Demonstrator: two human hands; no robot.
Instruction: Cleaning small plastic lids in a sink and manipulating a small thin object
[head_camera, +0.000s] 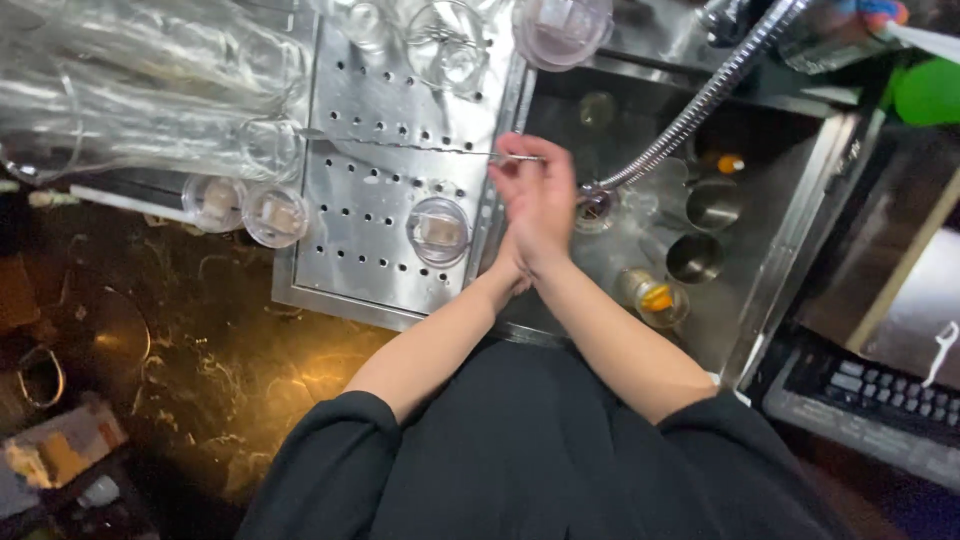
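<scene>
— Hands first: what are they doing over that sink (800, 215)?

— They're pressed together above its left edge, wrists crossing. The right hand (545, 205) lies on top, fingers curled narrow around a long thin metal bar spoon (420, 145). Its twisted stem runs out to the left, over the perforated steel drainboard (385, 90).

— And the left hand (512, 262)?

— Mostly hidden under the right one. I can see only its heel and wrist, so I cannot tell whether it's closed on anything or just cupped against the other palm.

— Why hold the spoon there?

— My guess is that it's kept level across the drainboard and the sink's rim so drips fall onto steel, not the dark marbled counter (230, 370). The flexible spray hose (700, 105) hangs down into the basin just right of the hands, its nozzle close to the fingers, which would suit rinsing.

— What's in the basin?

— Two steel jiggers or small cups (705, 230), and a small glass with orange residue (655, 298), lying low in the basin, well below the hands.

— And on the drainboard?

— A clear upturned lid (438, 230) sits just left of the hands; two more of its kind (245, 208) sit off the board's left edge. Clear glasses (130, 100) lie on their sides at upper left, likely tipped to drain.
</scene>
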